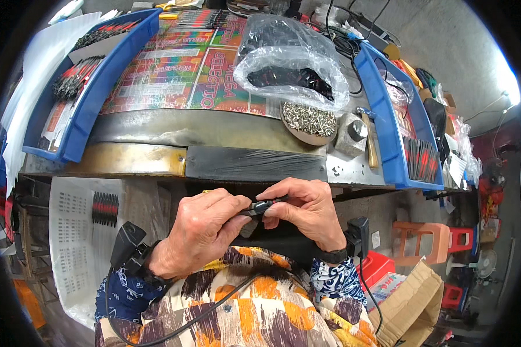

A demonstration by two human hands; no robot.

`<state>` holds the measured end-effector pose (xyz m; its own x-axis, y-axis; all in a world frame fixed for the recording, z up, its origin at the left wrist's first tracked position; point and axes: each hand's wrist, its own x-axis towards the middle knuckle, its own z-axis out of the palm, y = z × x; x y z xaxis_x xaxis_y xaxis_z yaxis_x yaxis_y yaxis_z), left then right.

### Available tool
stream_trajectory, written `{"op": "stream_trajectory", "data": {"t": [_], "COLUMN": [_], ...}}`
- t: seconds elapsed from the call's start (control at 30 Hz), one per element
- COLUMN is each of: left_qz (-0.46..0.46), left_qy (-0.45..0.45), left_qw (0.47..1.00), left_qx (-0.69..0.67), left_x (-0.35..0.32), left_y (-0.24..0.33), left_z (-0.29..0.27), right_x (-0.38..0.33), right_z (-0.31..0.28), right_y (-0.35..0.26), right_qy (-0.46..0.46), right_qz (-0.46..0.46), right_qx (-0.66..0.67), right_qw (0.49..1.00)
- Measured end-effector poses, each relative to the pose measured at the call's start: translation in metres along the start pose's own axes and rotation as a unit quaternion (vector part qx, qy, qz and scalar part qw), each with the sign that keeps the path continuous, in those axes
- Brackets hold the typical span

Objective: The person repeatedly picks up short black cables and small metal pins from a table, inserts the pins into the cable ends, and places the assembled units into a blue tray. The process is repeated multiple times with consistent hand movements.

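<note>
In front of my body, over the near edge of the bench, I hold a small, slim black piece with a shiny metallic part between both hands. My left hand is closed, its fingers and thumb pinching the piece's left end. From the other side, my right hand pinches the right end between thumb and fingertips. The fingers cover much of the piece, so its exact kind does not show. Each wrist wears a dark strap with a black device.
A shallow bowl of small metal parts sits by a metal block and a hammer. Behind is a plastic bag of black parts. Blue bins hold black-and-red pieces. A white basket stands lower left.
</note>
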<state>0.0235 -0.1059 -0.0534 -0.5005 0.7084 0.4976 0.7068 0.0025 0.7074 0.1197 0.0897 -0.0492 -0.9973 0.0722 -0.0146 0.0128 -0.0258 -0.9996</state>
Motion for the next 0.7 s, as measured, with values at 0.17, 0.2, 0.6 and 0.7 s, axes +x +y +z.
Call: {"op": "stream_trajectory", "data": {"t": [0.17, 0.2, 0.6, 0.7], "left_qz": [-0.009, -0.015, -0.029, -0.04], "left_qy": [0.007, 0.006, -0.013, -0.017], "left_qw": [1.0, 1.0, 0.999, 0.999], "left_qx": [-0.02, -0.02, -0.021, -0.023], "left_x": [-0.009, -0.011, -0.032, -0.037], "left_y": [-0.002, -0.003, -0.015, -0.016], "left_z": [0.007, 0.007, 0.013, 0.013], "right_x": [0.0, 0.0, -0.01, -0.012], "right_z": [0.002, 0.003, 0.019, 0.022], "right_y": [0.008, 0.01, 0.028, 0.035], "right_qy": [-0.024, -0.027, -0.022, -0.01], "right_qz": [0.008, -0.003, -0.107, -0.139], "right_qx": [0.017, 0.018, -0.203, -0.239], "right_qw": [1.0, 0.999, 0.973, 0.961]}}
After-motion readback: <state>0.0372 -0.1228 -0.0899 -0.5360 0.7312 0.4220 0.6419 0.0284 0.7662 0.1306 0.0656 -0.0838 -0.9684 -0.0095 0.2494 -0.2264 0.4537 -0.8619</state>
